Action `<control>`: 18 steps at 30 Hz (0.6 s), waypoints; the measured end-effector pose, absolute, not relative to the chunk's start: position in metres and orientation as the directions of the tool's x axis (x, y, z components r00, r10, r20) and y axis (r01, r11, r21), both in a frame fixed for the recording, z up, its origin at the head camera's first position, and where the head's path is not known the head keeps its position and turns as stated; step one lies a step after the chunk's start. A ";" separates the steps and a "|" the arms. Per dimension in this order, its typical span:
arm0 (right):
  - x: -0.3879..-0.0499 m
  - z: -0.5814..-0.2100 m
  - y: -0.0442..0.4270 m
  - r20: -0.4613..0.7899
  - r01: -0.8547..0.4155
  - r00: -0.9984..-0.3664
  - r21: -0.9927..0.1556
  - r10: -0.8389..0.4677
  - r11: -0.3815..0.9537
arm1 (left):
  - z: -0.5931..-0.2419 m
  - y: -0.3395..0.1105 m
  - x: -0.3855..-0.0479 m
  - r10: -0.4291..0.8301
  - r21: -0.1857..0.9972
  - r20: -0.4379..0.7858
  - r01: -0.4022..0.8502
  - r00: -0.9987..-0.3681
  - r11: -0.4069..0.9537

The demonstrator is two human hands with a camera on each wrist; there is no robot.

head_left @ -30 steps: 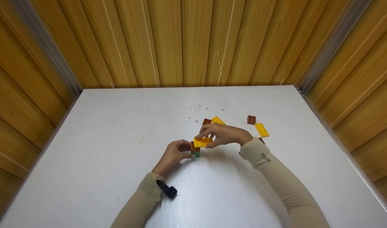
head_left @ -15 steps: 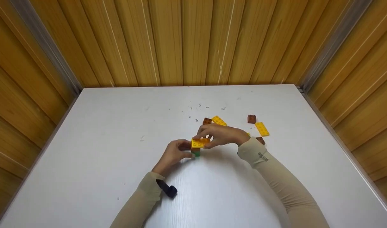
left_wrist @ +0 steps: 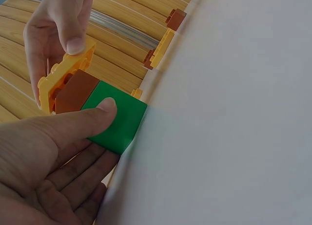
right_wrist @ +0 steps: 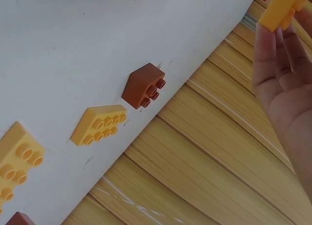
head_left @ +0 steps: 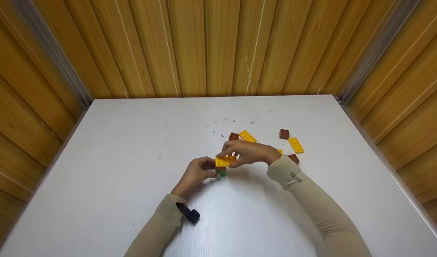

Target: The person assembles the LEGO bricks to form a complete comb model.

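1. L hand (head_left: 196,173) grasping green block (left_wrist: 119,117) at stack base: thumb flat on nr face, fingers round behind.
2. Stack's brown block (left_wrist: 77,92) sits on top of green block; stack upright on white table (head_left: 107,171), abt mid.
3. R hand (head_left: 253,152) pinching held yellow plate (head_left: 222,162) btwn thumb & fingers, at top of stack, overhanging to R. L wrist view: plate slightly tilted, studs visible in gap; can't tell if seated.
4. Loose pcs beyond R hand: far brown block (head_left: 233,136) w/ yellow plate just beside (head_left: 247,136).
5. Further R: brown block (head_left: 284,134), another yellow plate (head_left: 296,145) next to it; brown pc (head_left: 293,158) nr R cuff, partly hidden.
6. Black strap (head_left: 188,213) on L sleeve (head_left: 152,226).
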State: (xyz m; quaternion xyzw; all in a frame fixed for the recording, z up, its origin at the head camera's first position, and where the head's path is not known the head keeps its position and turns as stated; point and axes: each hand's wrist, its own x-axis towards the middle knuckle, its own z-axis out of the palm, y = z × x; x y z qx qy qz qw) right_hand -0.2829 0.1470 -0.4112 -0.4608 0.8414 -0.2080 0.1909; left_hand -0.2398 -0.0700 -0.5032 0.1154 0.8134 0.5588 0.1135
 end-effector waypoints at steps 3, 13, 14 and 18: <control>-0.282 -0.412 0.146 -0.137 -0.695 -0.506 -0.521 -0.852 0.496 | -0.504 -0.070 -0.240 0.312 0.936 -0.060 0.055 -0.948 0.347; -0.281 -0.408 0.144 -0.165 -0.700 -0.511 -0.489 -0.843 0.521 | -0.503 -0.069 -0.239 0.312 0.934 -0.061 0.056 -0.948 0.353; -0.281 -0.408 0.144 -0.167 -0.700 -0.511 -0.487 -0.843 0.522 | -0.503 -0.069 -0.239 0.311 0.934 -0.064 0.053 -0.948 0.353; -0.281 -0.407 0.143 -0.175 -0.702 -0.511 -0.480 -0.841 0.526 | -0.504 -0.070 -0.240 0.309 0.932 -0.070 0.048 -0.948 0.359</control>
